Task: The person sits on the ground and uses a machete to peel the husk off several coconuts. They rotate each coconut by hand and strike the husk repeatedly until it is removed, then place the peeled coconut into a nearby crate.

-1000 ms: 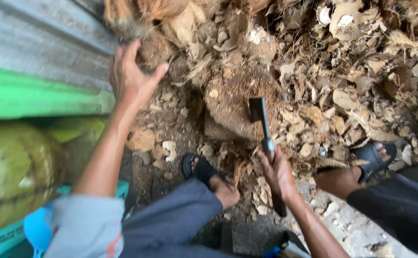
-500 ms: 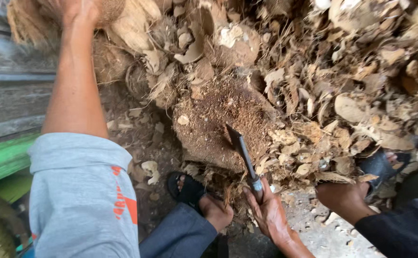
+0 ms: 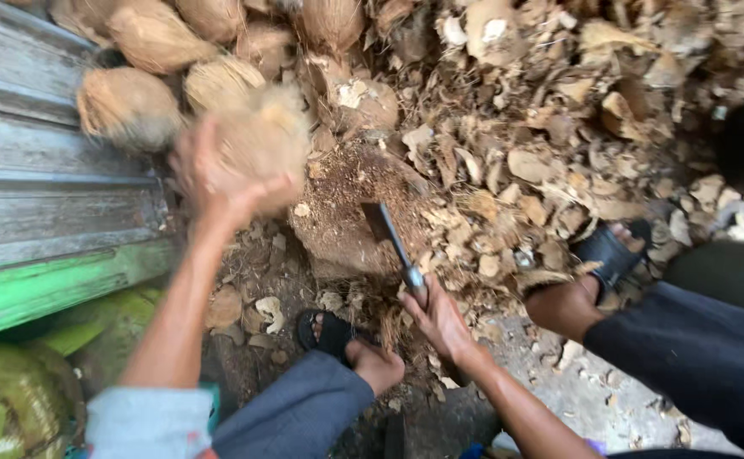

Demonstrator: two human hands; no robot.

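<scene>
A husked coconut (image 3: 257,144) is gripped by the left hand (image 3: 219,183), fingers wrapped beneath it. A cleaver (image 3: 393,242), right of the coconut, is clasped in the right hand (image 3: 440,319).

Left arm wears a short light grey-blue sleeve (image 3: 147,422), cut off above the elbow; right forearm bare, no watch or glove on either hand. Legs in dark slate-grey trousers (image 3: 299,415), right leg's fabric (image 3: 695,348) reads nearly black. 2 black open-toe slide sandals: left sandal (image 3: 325,330) and right sandal (image 3: 605,252), each with 1 wide strap over the foot.
</scene>
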